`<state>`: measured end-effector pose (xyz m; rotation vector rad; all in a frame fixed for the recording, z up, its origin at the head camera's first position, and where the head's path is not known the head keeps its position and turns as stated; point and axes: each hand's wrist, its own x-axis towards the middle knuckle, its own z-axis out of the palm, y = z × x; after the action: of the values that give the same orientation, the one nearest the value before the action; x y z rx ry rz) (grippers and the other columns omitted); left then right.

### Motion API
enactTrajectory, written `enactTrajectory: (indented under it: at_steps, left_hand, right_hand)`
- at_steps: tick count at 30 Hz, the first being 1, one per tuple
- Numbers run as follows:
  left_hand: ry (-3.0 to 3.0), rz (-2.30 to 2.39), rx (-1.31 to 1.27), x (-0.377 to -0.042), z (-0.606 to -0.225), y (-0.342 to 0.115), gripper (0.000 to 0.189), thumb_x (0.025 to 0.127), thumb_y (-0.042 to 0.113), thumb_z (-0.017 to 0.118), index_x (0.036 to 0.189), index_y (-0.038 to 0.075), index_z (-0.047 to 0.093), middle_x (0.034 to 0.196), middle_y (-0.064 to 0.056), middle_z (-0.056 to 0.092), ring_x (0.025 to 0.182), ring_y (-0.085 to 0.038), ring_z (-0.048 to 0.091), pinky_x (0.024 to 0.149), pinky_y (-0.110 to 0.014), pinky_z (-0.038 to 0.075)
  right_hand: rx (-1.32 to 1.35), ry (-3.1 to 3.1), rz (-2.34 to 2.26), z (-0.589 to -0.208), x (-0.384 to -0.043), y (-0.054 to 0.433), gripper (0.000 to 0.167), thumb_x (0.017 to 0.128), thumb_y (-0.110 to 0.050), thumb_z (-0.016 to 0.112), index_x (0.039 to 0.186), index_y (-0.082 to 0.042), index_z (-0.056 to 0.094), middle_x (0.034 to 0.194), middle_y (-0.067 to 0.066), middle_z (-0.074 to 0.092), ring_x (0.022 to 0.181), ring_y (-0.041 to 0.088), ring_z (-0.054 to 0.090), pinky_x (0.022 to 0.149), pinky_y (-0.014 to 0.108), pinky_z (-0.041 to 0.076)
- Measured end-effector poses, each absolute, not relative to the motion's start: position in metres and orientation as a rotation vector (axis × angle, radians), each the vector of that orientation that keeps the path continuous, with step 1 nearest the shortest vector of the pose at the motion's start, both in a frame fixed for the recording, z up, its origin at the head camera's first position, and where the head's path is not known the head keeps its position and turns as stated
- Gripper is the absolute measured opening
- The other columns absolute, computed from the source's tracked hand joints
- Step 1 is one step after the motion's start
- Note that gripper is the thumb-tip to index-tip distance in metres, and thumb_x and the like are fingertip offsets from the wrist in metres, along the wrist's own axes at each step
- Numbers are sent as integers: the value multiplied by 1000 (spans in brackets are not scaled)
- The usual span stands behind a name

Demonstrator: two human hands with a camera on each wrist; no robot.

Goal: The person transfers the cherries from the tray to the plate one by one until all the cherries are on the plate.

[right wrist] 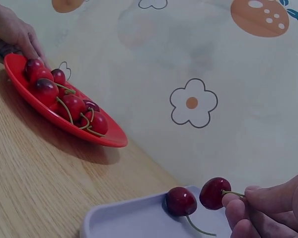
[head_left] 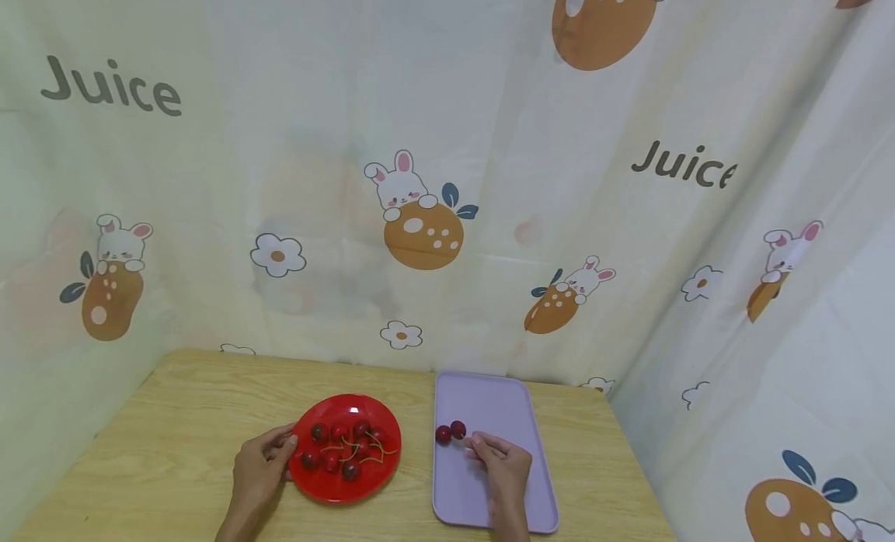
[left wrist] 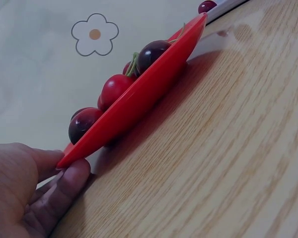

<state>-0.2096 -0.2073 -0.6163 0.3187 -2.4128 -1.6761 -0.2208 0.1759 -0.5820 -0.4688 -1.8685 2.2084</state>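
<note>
My left hand (head_left: 257,466) pinches the left rim of a red plate (head_left: 336,491), thumb above and fingers beneath. Several dark red cherries (left wrist: 116,90) with green stems lie on the plate. Over a lilac tray (head_left: 485,394), my right hand (head_left: 505,468) pinches a cherry (right wrist: 214,193) by its stem, between thumb and forefinger. Beside it, another cherry (right wrist: 181,201) rests in the tray near its left edge, its stem trailing on the tray floor. The held cherry hangs close to that one in the right wrist view.
Both the plate and the tray stand on a light wooden table (head_left: 189,418), the tray to the right of the plate. Behind the table hangs a pale curtain (head_left: 315,177) printed with rabbits, fruit and flowers, and it also runs along both sides.
</note>
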Motion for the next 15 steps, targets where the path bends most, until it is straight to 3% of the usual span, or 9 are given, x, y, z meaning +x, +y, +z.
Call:
enactTrajectory:
  at_steps: [15]
  left_hand:
    - [-2406, -1684, 294, -210, -617, -207, 37, 109, 8, 66, 144, -4, 67, 119, -26, 75, 75, -10, 69, 58, -25, 66]
  right_hand:
    - [-358, -1870, 2251, -577, -217, 160, 29, 97, 3, 78, 119, 22, 72, 92, 21, 83, 67, 10, 79, 62, 21, 66]
